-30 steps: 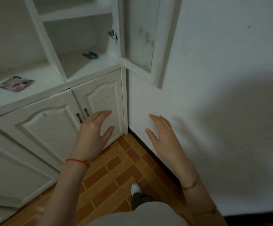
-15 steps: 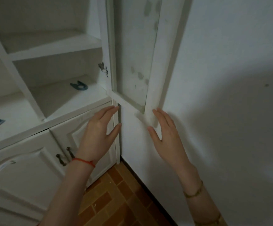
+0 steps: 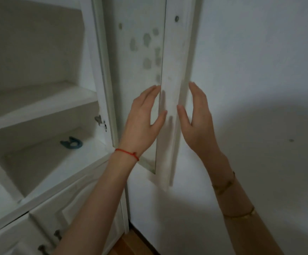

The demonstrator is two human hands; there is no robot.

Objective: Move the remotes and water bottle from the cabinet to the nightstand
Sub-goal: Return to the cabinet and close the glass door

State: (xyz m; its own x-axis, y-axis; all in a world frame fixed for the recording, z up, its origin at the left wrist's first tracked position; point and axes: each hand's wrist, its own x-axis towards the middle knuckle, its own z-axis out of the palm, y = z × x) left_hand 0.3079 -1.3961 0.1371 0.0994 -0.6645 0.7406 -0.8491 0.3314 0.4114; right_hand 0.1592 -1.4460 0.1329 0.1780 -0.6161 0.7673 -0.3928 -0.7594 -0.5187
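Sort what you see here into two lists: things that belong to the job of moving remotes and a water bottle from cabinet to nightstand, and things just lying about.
Belongs to the job:
- white wooden cabinet
- its open glass-panelled door
- left hand, open
- right hand, open
No remotes, bottle or nightstand in view.

Just lying about:
- small blue plastic clip on the lower shelf

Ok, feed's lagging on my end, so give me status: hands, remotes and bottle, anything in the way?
Left hand and right hand open, empty, either side of the open glass cabinet door's edge. No remotes or bottle in view. Only a small blue object on the shelf.
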